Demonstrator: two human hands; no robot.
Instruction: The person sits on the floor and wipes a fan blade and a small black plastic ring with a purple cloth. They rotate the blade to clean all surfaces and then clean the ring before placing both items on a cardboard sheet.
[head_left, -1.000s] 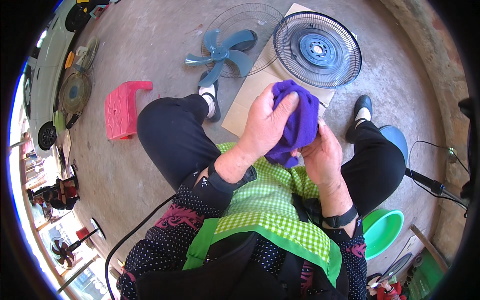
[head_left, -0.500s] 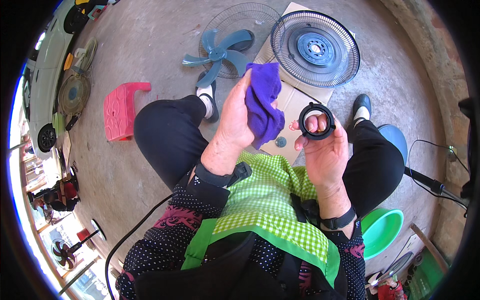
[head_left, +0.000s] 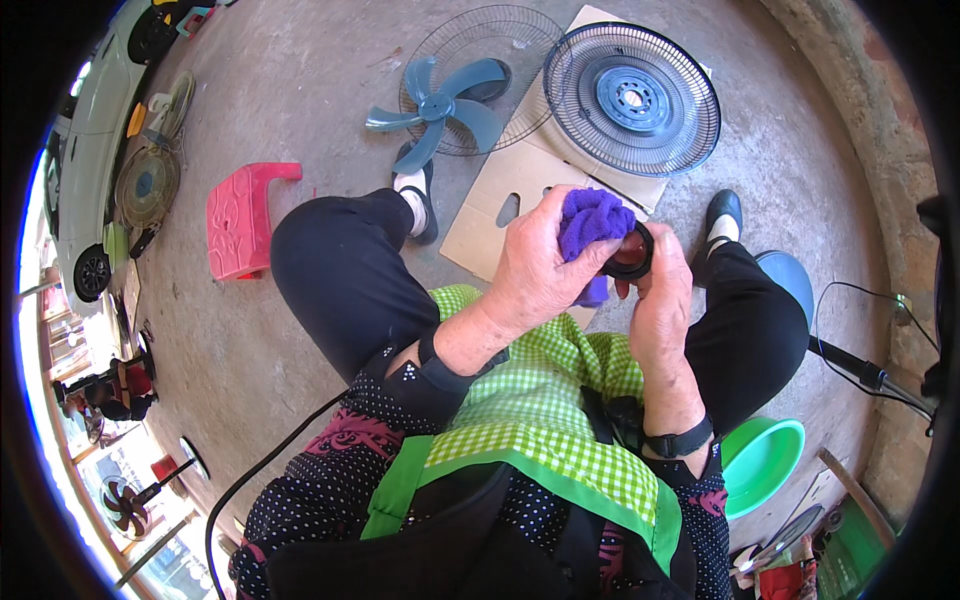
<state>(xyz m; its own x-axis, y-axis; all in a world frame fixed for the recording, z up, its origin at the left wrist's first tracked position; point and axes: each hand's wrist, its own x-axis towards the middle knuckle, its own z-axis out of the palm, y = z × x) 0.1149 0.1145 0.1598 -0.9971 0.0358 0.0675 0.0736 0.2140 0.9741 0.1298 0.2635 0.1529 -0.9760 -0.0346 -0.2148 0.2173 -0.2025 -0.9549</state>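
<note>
My left hand (head_left: 548,245) is closed on a bunched purple cloth (head_left: 594,222), which presses against a black plastic ring nut (head_left: 640,262). The ring is pinched in my right hand (head_left: 662,290), tilted, with part of it covered by the cloth and fingers. Both hands meet above my lap, over a green checked apron (head_left: 530,360). Beyond them lies a flat piece of cardboard (head_left: 490,215). A round black fan grille (head_left: 690,135) with a blue-grey centre rests partly on it, beside a blue-grey fan blade (head_left: 434,107) lying on a second wire grille (head_left: 415,50).
A pink plastic stool (head_left: 238,222) stands on the concrete floor to the left. On the right are a green basin (head_left: 765,465), a fan stand pole (head_left: 850,365) and a black cord (head_left: 860,285). Farther left, more fan parts (head_left: 150,185) lie near a parked car (head_left: 90,150).
My left hand has brought the purple cloth down and right onto the black ring. My right hand has turned the ring, and the two hands now touch around it.
</note>
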